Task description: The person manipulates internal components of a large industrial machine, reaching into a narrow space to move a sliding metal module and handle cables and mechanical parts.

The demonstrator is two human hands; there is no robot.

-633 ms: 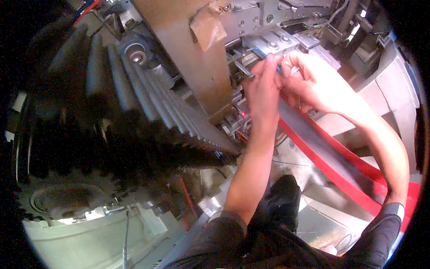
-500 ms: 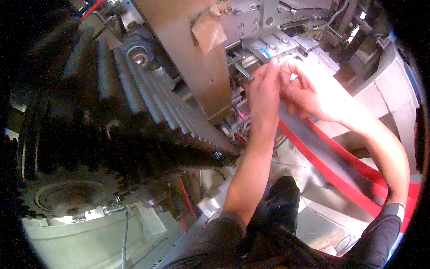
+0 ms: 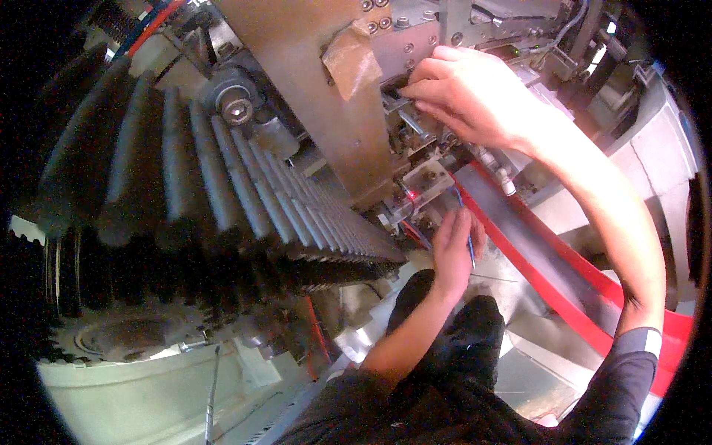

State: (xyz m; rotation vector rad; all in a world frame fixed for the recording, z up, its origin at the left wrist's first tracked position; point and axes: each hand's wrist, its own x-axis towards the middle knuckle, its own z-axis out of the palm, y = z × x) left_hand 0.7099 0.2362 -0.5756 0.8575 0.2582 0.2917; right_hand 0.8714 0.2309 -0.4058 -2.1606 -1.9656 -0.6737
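My left hand (image 3: 454,241) is closed, fingers curled round a thin blue strand (image 3: 472,252) that looks like a tube or cable. The strand shows above and below the fingers, below a clear block (image 3: 430,182) with a small red light. Higher up, my right hand (image 3: 467,93) reaches over the machine, its fingers bent and fingertips together beside the steel plate (image 3: 348,141). Whatever is between those fingertips is too small or hidden to make out. Just below them sits a metal pin (image 3: 415,124).
A grey chute with red edges (image 3: 549,271) slopes down to the right. Rows of long dark teeth (image 3: 215,163) and a round bearing (image 3: 237,107) fill the left. Brown tape (image 3: 352,63) sticks to the plate. A pale fitting (image 3: 506,182) stands by the chute's top.
My hands were together near the machine with a blue end at the fingertips. They have parted: the left dropped down toward me, the right moved up and left to the plate.
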